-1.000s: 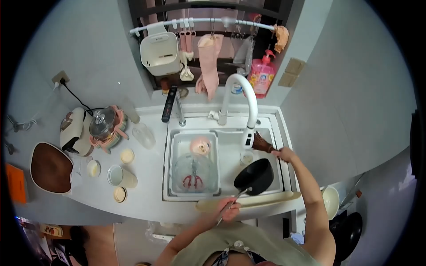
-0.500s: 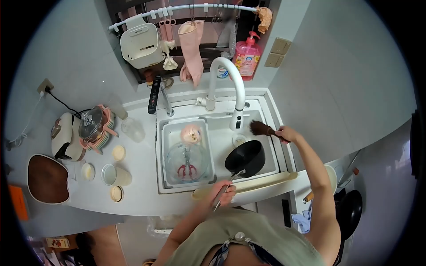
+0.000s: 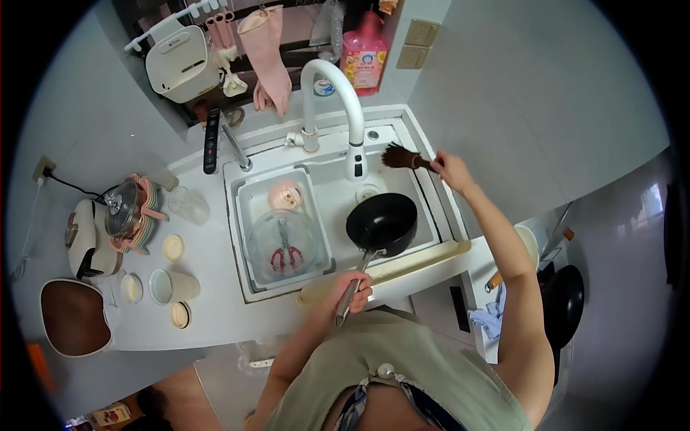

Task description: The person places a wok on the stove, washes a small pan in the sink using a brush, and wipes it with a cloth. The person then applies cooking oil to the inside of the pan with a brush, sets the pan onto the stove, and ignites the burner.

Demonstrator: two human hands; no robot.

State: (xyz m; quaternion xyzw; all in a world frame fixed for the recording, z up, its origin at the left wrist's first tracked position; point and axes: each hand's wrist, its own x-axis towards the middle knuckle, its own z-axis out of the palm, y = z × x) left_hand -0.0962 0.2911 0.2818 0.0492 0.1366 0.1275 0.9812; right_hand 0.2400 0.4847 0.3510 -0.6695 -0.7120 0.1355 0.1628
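Observation:
My left hand (image 3: 353,293) is closed round the metal handle of a black pan (image 3: 379,233), held over the near part of the right sink basin (image 3: 410,169). The pan's dark inside faces up toward me. Over the basin's right rim, my right hand (image 3: 451,172) grips the handle of a brown bristle brush (image 3: 401,156). Its bristles point left, apart from the pan. A white faucet (image 3: 332,79) arches above the basin. In the left basin sit a clear glass bowl (image 3: 259,241) with red-tipped beaters (image 3: 286,258) in it and a pink round item (image 3: 284,194).
Left of the sink stand a plastic cup (image 3: 176,285), small round lids (image 3: 173,248), a clear jar (image 3: 189,205) and a glass-lidded pot (image 3: 123,205). Pink gloves (image 3: 264,50) and a soap bottle (image 3: 365,61) are behind the faucet. A dark wok (image 3: 563,305) is at right.
The head view has shifted, so the sink appears further up and left. The pan has tipped to show more of its inside. Both hands keep their grips, and the brush remains near the right rim.

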